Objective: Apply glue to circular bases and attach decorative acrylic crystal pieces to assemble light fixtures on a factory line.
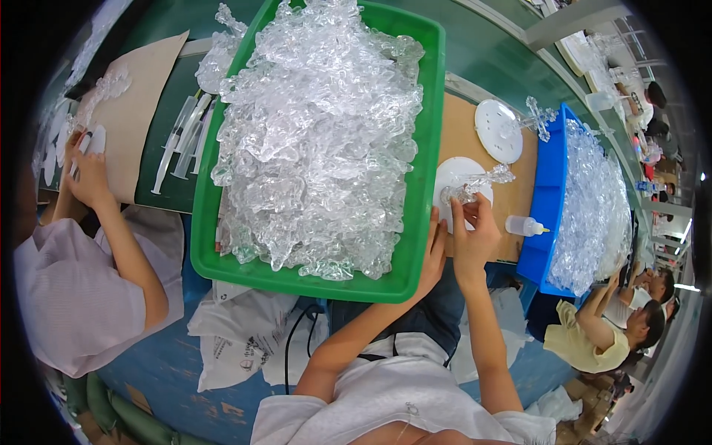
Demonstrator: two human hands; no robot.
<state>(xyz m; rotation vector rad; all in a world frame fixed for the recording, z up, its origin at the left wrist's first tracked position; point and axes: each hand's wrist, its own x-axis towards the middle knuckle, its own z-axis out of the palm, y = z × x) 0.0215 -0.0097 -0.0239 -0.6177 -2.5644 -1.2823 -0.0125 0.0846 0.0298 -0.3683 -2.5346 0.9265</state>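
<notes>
- Here, just right of centre, a clear branching plastic piece [475,184] lies slantwise over a white disc [451,169], its branched end pointing to the upper right.
- The person's right hand [477,241] reaches up to it; thumb and fingers are nearly together, pinching the piece at its lower-left part.
- The left hand [434,259] is just beside, along the right rim of the green tray, fingers mostly straight and pointing up towards the disc. The tray edge hides part of it, so whether it grips anything cannot be told.
- Beneath the disc is a tan board [512,182]. Near its upper edge is a second white disc [495,132], dotted with small holes, with another clear branching piece [540,119] at its right side.
- A small white bottle [523,225] with a yellowish tip lies on its side at the board's right edge.
- Further right, a blue bin [540,208] is filled with clear plastic pieces.
- To the left, the large green tray [432,96] carries a high, glittering heap of similar pieces.
- Beyond it, syringes [174,144] lie on the dark green worktop [158,122], beside a brown sheet [152,74].
- At far left, a co-worker in white [89,289] handles something pale.
</notes>
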